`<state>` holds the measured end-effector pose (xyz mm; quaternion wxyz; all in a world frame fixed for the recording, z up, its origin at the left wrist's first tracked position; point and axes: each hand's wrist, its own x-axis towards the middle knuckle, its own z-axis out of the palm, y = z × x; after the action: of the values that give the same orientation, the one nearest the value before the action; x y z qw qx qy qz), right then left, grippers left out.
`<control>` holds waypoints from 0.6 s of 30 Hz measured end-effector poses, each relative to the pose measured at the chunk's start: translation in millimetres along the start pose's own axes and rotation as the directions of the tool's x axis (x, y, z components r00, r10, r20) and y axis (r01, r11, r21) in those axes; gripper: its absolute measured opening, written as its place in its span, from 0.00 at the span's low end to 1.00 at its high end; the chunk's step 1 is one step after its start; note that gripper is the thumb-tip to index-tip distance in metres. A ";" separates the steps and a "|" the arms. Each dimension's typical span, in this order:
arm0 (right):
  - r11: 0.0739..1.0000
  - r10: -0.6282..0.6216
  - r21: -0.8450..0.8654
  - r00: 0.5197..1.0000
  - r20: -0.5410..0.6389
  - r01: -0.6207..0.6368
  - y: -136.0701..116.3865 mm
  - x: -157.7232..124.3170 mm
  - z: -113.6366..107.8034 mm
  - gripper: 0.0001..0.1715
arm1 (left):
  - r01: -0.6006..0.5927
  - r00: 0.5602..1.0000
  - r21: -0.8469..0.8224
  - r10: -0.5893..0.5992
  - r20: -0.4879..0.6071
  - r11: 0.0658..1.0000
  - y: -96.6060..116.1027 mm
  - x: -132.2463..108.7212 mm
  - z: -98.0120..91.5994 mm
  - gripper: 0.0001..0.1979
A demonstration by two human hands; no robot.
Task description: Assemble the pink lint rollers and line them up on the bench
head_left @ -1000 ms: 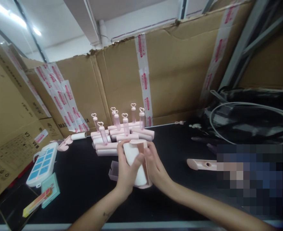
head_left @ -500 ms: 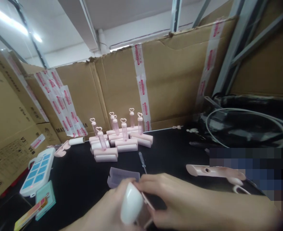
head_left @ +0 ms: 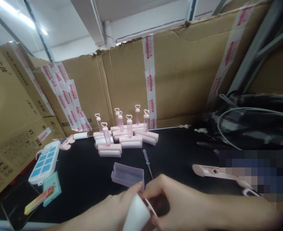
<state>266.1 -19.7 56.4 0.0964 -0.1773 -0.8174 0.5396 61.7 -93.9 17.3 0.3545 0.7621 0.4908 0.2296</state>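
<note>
Low in front, my left hand (head_left: 122, 205) is closed around a white roll (head_left: 137, 214), whose lower end runs out of view. Beside it my right hand (head_left: 169, 202) has its fingers curled, thumb and fingertips on a thin pale pink plastic piece (head_left: 151, 208) against the roll. My fingers partly hide where the two parts meet. Just beyond my left thumb lies a translucent lilac plastic cover (head_left: 128, 176), its hollow side up. A small screwdriver (head_left: 147, 163) with a clear handle rests right of it.
Several pink rollers with heart-topped handles (head_left: 129, 128) stand farther back. At left are a power strip (head_left: 45, 163), a teal card (head_left: 51, 188) and a loose white roll (head_left: 81, 135). Pink curved parts (head_left: 205, 170) lie at right, near a blurred-out area. Cardboard (head_left: 124, 80) walls the back.
The view has shifted slightly, so the table things sit farther right. The white roll has tilted and dropped lower, and the lilac cover is less hidden by my hands.
</note>
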 end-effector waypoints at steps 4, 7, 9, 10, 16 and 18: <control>0.968 -0.046 0.244 0.998 -0.048 0.056 22.8 10.6 -18.1 0.26 | -0.025 0.991 -0.045 0.019 -0.135 0.999 12.1 14.9 -10.1 0.49; 0.928 -0.079 0.341 0.972 -0.222 0.153 43.3 17.9 -15.8 0.37 | -0.032 0.971 -0.120 0.003 -0.238 0.992 17.3 30.4 -10.8 0.44; 0.895 -0.141 0.377 0.954 -0.263 0.236 51.0 24.2 -8.3 0.37 | -0.061 0.952 -0.156 0.011 -0.306 0.986 16.9 39.9 -10.7 0.43; 0.883 -0.174 0.381 0.944 -0.279 0.275 52.2 28.0 -5.1 0.36 | -0.081 0.943 -0.146 0.028 -0.331 0.986 15.2 43.5 -11.4 0.43; 0.936 -0.277 0.076 0.852 -0.445 0.344 38.8 51.2 -24.1 0.25 | -0.152 0.943 0.102 0.175 -0.284 0.983 -23.3 41.0 -33.8 0.58; 0.963 -0.267 -0.110 0.818 -0.510 0.246 34.2 56.2 -35.3 0.23 | -0.116 0.963 0.085 0.133 -0.235 0.990 -45.8 36.6 -43.4 0.60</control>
<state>233.2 44.4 37.2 0.3818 -0.2067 -0.7874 0.4376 19.7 -34.7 10.2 0.2503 0.7702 0.4889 0.3244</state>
